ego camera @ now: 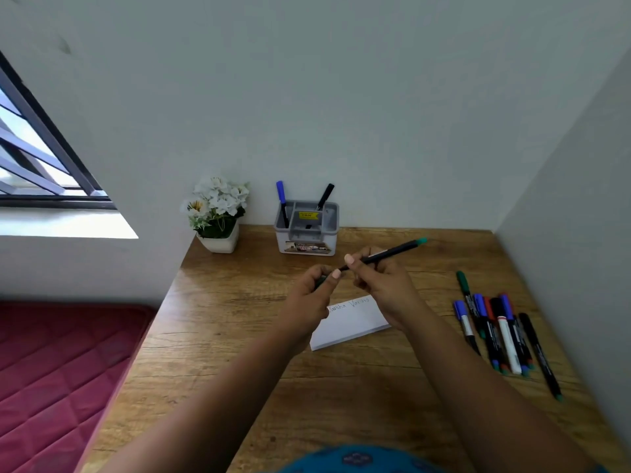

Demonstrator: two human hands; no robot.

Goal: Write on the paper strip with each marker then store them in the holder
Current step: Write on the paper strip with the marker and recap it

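Observation:
My right hand (379, 278) grips a black marker with a green end (392, 251), held above the desk and pointing toward my left hand. My left hand (314, 288) pinches a small dark cap (321, 280), mostly hidden by the fingers, just off the marker's tip. Below both hands lies the white paper strip (351, 324) with handwriting along its top edge. The grey holder (307, 230) stands at the back of the desk with a blue-capped marker (282, 203) and a black marker (324, 197) in it. Several more markers (502, 332) lie in a loose row on the right.
A white pot of white flowers (216, 213) stands left of the holder. Walls close the wooden desk (218, 336) at the back and right. A red mattress (58, 363) lies beyond the desk's left edge, under a barred window (37, 155).

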